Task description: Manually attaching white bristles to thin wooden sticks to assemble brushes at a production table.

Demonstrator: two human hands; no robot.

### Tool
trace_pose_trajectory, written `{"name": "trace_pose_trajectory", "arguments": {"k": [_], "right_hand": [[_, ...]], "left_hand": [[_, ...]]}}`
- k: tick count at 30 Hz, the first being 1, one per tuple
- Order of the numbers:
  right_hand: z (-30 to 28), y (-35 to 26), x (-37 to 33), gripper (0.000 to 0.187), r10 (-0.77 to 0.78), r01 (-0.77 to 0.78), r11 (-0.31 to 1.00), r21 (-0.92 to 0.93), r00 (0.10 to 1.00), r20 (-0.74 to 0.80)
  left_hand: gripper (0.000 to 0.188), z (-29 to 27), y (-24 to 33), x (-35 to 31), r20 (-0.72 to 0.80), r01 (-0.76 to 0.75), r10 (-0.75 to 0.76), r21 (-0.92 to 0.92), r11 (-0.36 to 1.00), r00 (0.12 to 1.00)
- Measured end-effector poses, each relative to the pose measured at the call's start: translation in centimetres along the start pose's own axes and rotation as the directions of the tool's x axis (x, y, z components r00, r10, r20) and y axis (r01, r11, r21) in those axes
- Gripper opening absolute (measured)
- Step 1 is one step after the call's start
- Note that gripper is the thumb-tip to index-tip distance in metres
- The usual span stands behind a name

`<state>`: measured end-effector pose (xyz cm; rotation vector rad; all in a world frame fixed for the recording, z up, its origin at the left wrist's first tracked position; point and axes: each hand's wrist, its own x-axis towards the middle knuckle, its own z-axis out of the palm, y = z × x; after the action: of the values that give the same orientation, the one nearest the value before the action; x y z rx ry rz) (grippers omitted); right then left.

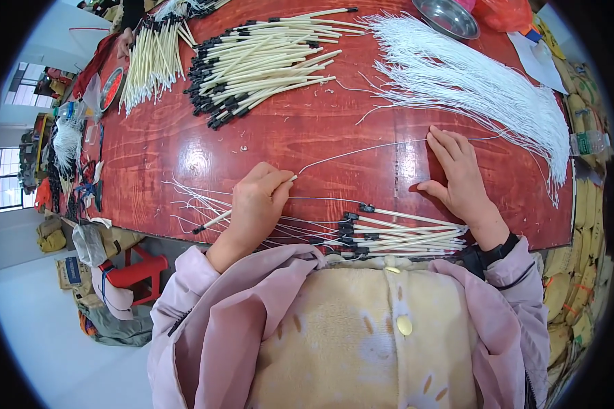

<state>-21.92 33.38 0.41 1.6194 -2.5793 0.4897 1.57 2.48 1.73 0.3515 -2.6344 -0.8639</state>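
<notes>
My left hand [256, 204] is closed around a thin cream tube [215, 221] with a black end. The tube's pale tip pokes out beside the thumb, and a white string [361, 147] runs from there to the right. My right hand [460, 180] lies over the table with its thumb spread from the fingers, the fingertips touching that string. Between my forearms, at the near edge, lie several cream tubes [413, 233] with black ends; white strings trail from them leftward beneath my left hand.
On the red table [266, 153] lie a heap of black-ended tubes [266, 61], a smaller bundle [153, 58] and a thick bunch of white strings [471, 82]. A metal bowl [450, 18] and red bag [505, 13] sit far right. Another person's hand [125, 42] shows far left; a red stool [140, 273] stands left.
</notes>
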Motion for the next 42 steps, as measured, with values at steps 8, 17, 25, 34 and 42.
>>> {"name": "trace_pose_trajectory", "arguments": {"k": [8, 17, 25, 34, 42], "right_hand": [[-0.1, -0.2, 0.0, 0.091, 0.049, -0.048, 0.999, -0.007, 0.997, 0.063], [-0.5, 0.3, 0.2, 0.091, 0.039, -0.038, 0.999, -0.008, 0.997, 0.073], [-1.0, 0.0, -0.3, 0.091, -0.022, 0.026, 0.999, -0.039, 0.994, 0.108], [-1.1, -0.3, -1.1, 0.084, -0.054, 0.046, 0.992, 0.118, 0.996, 0.071], [-1.0, 0.0, -1.0, 0.085, -0.047, 0.034, 0.992, 0.12, 0.993, 0.108]], "left_hand": [[0.013, 0.3, 0.5, 0.2, 0.008, 0.014, -0.014, 0.004, 1.0, 1.0], [0.011, 0.7, 0.9, 1.5, 0.037, -0.011, 0.008, 0.074, 0.997, 0.999], [0.007, 6.4, 3.4, 8.3, 0.268, -0.396, 0.325, 0.273, 0.877, 0.907], [0.012, 5.8, 3.2, 9.6, 0.242, -0.207, 0.153, 0.217, 0.954, 0.958], [0.017, 6.0, 2.4, 9.1, 0.213, -0.289, 0.255, 0.148, 0.946, 0.943]]}}
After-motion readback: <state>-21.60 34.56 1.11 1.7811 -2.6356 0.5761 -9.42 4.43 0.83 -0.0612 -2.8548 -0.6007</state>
